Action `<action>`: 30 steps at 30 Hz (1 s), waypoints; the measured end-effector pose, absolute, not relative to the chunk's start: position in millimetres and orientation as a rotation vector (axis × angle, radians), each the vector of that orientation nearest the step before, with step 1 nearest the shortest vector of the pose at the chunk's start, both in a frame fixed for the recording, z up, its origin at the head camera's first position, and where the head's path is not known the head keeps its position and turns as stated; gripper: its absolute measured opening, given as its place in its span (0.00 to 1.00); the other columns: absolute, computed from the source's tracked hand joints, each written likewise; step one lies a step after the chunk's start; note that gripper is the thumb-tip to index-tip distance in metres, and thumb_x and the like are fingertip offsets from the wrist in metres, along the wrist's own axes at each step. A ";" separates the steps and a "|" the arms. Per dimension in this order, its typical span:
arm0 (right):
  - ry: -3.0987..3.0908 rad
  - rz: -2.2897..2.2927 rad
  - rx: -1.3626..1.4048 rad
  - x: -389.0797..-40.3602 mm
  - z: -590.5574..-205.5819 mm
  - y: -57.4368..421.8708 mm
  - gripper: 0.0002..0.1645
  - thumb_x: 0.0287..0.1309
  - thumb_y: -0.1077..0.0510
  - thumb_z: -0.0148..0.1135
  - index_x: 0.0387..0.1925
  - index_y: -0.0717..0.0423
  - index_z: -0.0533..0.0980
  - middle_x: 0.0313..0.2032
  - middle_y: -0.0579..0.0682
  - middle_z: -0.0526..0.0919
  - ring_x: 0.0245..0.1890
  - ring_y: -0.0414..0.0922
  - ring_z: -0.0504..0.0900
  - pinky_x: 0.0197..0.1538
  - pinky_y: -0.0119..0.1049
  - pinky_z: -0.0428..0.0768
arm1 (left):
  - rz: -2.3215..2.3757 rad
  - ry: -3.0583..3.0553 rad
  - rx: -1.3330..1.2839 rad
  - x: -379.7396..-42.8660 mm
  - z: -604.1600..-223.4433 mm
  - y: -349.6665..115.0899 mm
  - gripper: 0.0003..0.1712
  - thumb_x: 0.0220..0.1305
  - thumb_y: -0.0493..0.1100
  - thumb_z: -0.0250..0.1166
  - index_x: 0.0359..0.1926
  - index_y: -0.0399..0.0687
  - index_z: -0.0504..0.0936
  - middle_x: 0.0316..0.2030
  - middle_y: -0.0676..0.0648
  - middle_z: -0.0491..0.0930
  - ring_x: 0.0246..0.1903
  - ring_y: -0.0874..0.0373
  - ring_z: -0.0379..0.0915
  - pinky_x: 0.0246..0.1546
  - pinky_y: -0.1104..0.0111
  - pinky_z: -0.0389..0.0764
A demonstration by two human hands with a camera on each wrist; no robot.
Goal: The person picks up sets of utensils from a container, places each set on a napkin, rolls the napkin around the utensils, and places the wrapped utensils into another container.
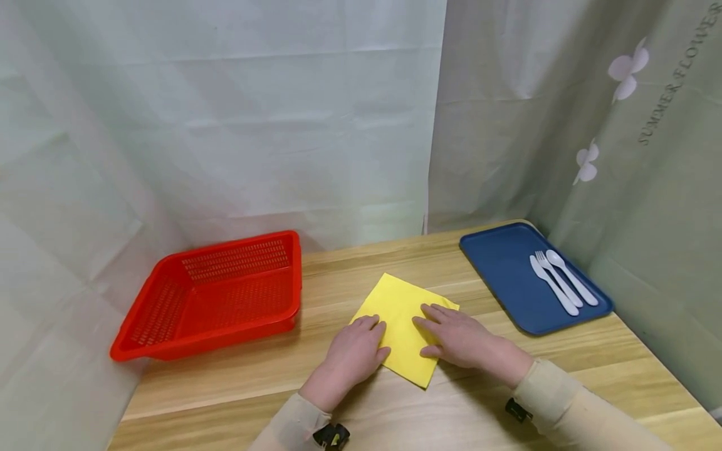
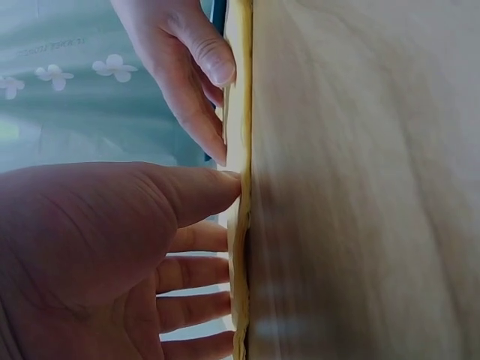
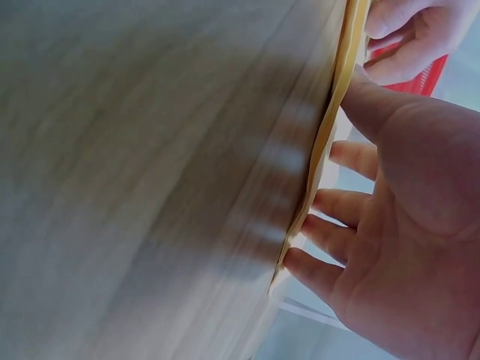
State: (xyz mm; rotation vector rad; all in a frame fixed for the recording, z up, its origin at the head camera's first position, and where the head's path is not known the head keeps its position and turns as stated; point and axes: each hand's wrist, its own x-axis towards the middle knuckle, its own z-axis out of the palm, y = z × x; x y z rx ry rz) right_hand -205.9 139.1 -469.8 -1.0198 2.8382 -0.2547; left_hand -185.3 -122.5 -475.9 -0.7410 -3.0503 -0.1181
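A folded yellow cloth [image 1: 402, 307] lies flat on the wooden table, turned cornerwise to me. My left hand [image 1: 354, 349] rests on its left side, fingertips touching the top. On the right side, the fingertips of my right hand [image 1: 459, 335] press on the cloth, fingers spread. Seen edge-on in the left wrist view, the cloth [image 2: 239, 127] is a thin stack of layers under the thumb and fingers of the left hand [image 2: 112, 247]. In the right wrist view, the right hand [image 3: 427, 202] has its fingertips along the cloth's upper face.
A red plastic basket [image 1: 237, 327] with perforated sides stands at the left. At the back right lies a blue tray [image 1: 496, 257] bearing a white knife [image 1: 553, 285], fork [image 1: 563, 282] and spoon [image 1: 574, 280]. Pale curtains [image 1: 271, 138] hang behind and beside the table [image 1: 225, 388].
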 end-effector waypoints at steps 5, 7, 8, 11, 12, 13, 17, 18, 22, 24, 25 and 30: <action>2.819 -0.271 -1.000 -207.6 -469.8 140.1 0.40 0.78 0.39 0.66 0.79 0.55 0.73 0.81 0.64 0.67 0.80 0.63 0.66 0.76 0.66 0.71 | -0.132 -3.052 -0.728 -185.4 -476.3 -121.4 0.30 0.76 0.54 0.72 0.69 0.40 0.84 0.69 0.40 0.81 0.69 0.44 0.77 0.67 0.51 0.82; 2.816 -0.269 -0.991 -207.9 -470.1 140.1 0.40 0.78 0.39 0.66 0.80 0.55 0.72 0.81 0.63 0.67 0.80 0.63 0.66 0.76 0.67 0.70 | -0.132 -3.052 -0.725 -185.4 -476.3 -121.1 0.30 0.76 0.54 0.72 0.70 0.40 0.84 0.69 0.39 0.81 0.69 0.44 0.77 0.67 0.50 0.82; 2.815 -0.269 -0.986 -208.0 -470.3 140.1 0.40 0.78 0.39 0.66 0.80 0.55 0.72 0.81 0.63 0.67 0.81 0.63 0.66 0.76 0.67 0.70 | -0.128 -3.052 -0.725 -185.4 -476.6 -121.1 0.30 0.76 0.54 0.72 0.70 0.40 0.84 0.70 0.39 0.81 0.69 0.44 0.77 0.67 0.50 0.82; 2.813 -0.264 -0.972 -208.5 -470.7 140.0 0.40 0.78 0.38 0.65 0.80 0.54 0.72 0.81 0.62 0.67 0.81 0.62 0.66 0.76 0.68 0.69 | -0.118 -3.041 -0.728 -185.0 -476.7 -121.2 0.30 0.76 0.54 0.72 0.70 0.40 0.84 0.69 0.39 0.81 0.69 0.43 0.77 0.67 0.50 0.82; 2.811 -0.266 -0.967 -208.6 -470.8 140.0 0.40 0.78 0.38 0.65 0.80 0.54 0.72 0.81 0.62 0.66 0.81 0.62 0.66 0.76 0.68 0.69 | -0.110 -3.034 -0.731 -184.9 -477.0 -121.2 0.30 0.76 0.54 0.72 0.69 0.40 0.84 0.69 0.39 0.81 0.69 0.43 0.78 0.66 0.50 0.82; 2.809 -0.268 -0.964 -208.8 -471.0 140.1 0.40 0.78 0.38 0.66 0.80 0.54 0.72 0.81 0.62 0.66 0.81 0.62 0.65 0.76 0.68 0.69 | -0.104 -3.027 -0.734 -184.8 -477.3 -121.2 0.30 0.76 0.54 0.72 0.69 0.40 0.84 0.69 0.39 0.81 0.68 0.44 0.78 0.66 0.50 0.82; 2.803 -0.273 -0.958 -209.2 -471.2 140.1 0.41 0.78 0.38 0.65 0.81 0.54 0.72 0.82 0.62 0.66 0.81 0.62 0.65 0.76 0.69 0.68 | -0.098 -3.013 -0.739 -184.5 -477.1 -121.4 0.30 0.75 0.54 0.73 0.68 0.40 0.85 0.68 0.39 0.82 0.68 0.44 0.78 0.66 0.51 0.83; 2.803 -0.275 -0.959 -209.2 -471.2 140.3 0.41 0.78 0.38 0.65 0.81 0.54 0.72 0.82 0.62 0.66 0.81 0.62 0.65 0.76 0.69 0.68 | -0.096 -3.011 -0.742 -184.6 -477.2 -121.5 0.30 0.75 0.54 0.73 0.68 0.40 0.85 0.68 0.39 0.82 0.68 0.44 0.78 0.66 0.51 0.82; 2.804 -0.277 -0.969 -209.3 -471.1 141.5 0.41 0.78 0.38 0.65 0.80 0.54 0.72 0.82 0.63 0.66 0.81 0.63 0.65 0.76 0.69 0.68 | -0.090 -3.019 -0.748 -185.2 -477.1 -121.3 0.31 0.75 0.55 0.73 0.69 0.41 0.85 0.69 0.40 0.81 0.68 0.44 0.78 0.67 0.51 0.81; 2.804 -0.281 -0.976 -209.7 -470.9 141.8 0.41 0.78 0.38 0.65 0.80 0.54 0.72 0.81 0.63 0.66 0.81 0.63 0.65 0.76 0.70 0.68 | -0.085 -3.018 -0.748 -185.6 -478.0 -121.7 0.31 0.75 0.55 0.73 0.69 0.41 0.85 0.69 0.40 0.81 0.69 0.44 0.78 0.67 0.51 0.81; 2.803 -0.281 -0.979 -209.8 -470.7 141.8 0.41 0.78 0.37 0.65 0.80 0.54 0.72 0.82 0.63 0.66 0.81 0.63 0.65 0.76 0.70 0.68 | -0.087 -3.019 -0.745 -185.7 -478.4 -121.9 0.31 0.75 0.55 0.73 0.69 0.41 0.85 0.69 0.40 0.81 0.68 0.44 0.78 0.67 0.51 0.81; 2.788 -0.285 -0.973 -210.5 -470.8 141.3 0.41 0.79 0.37 0.64 0.81 0.54 0.71 0.82 0.63 0.65 0.82 0.63 0.63 0.77 0.69 0.67 | -0.095 -3.034 -0.731 -186.0 -480.3 -123.5 0.31 0.75 0.56 0.73 0.69 0.42 0.85 0.70 0.40 0.81 0.68 0.44 0.78 0.67 0.50 0.82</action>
